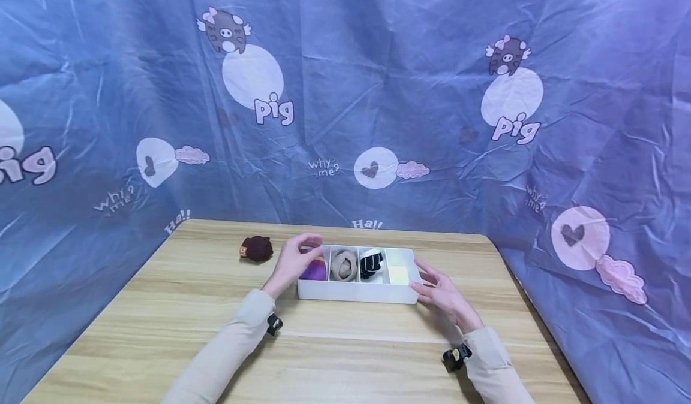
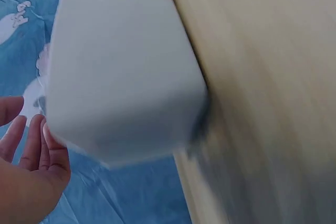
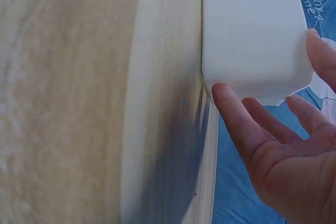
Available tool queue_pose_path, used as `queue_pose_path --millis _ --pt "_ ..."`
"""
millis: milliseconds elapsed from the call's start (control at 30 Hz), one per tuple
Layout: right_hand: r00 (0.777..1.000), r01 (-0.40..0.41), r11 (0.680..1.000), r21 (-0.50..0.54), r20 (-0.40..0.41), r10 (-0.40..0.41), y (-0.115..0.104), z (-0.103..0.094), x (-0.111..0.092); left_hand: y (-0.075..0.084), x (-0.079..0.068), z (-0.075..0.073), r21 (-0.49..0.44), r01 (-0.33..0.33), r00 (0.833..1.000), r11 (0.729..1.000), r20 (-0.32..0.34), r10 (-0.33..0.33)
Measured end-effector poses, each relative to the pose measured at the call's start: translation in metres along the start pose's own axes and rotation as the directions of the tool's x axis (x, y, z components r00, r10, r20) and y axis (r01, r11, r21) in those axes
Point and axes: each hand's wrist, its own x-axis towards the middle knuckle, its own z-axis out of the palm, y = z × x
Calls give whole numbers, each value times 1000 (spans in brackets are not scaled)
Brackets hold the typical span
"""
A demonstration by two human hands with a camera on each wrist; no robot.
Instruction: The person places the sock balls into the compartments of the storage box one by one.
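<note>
A white divided box (image 1: pixel 356 292) lies on the table with rolled fabric bundles in its compartments. At its left end my left hand (image 1: pixel 294 264) reaches over the purple bundle (image 1: pixel 315 270), fingers loosely bent and thumb apart; no thing shows between them in the left wrist view. A beige bundle (image 1: pixel 344 265) and a black bundle with white stripes (image 1: pixel 371 264) fill the middle compartments. My right hand (image 1: pixel 439 293) touches the box's right end with extended fingers (image 3: pixel 236 116), thumb near the front corner. The rightmost compartment (image 1: pixel 399 266) shows a pale floor.
A dark maroon knit bundle (image 1: pixel 256 249) with an orange tag lies left of the box on the wooden table (image 1: pixel 351 356). A blue printed curtain (image 1: pixel 345 80) hangs behind the table and along its sides. Wrist cameras are strapped to both sleeves.
</note>
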Motion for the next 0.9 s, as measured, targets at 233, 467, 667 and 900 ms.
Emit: queue_pose_path --millis 233,467,667,900 --pt "1000 2 1000 -15 8 -2 -1 1 1 -14 -8 -32 51 31 999 998 -17 -30" --pt "1000 -12 1000 -2 21 12 -2 2 -3 -23 -10 -55 88 47 997 995 -58 -42" --pt "1000 -3 1000 13 11 3 -2 2 -3 -33 -5 -76 83 120 988 989 -111 -110" --pt "1000 6 1000 -1 5 -6 -3 2 -3 -42 -3 -99 73 213 964 974 -180 -198"
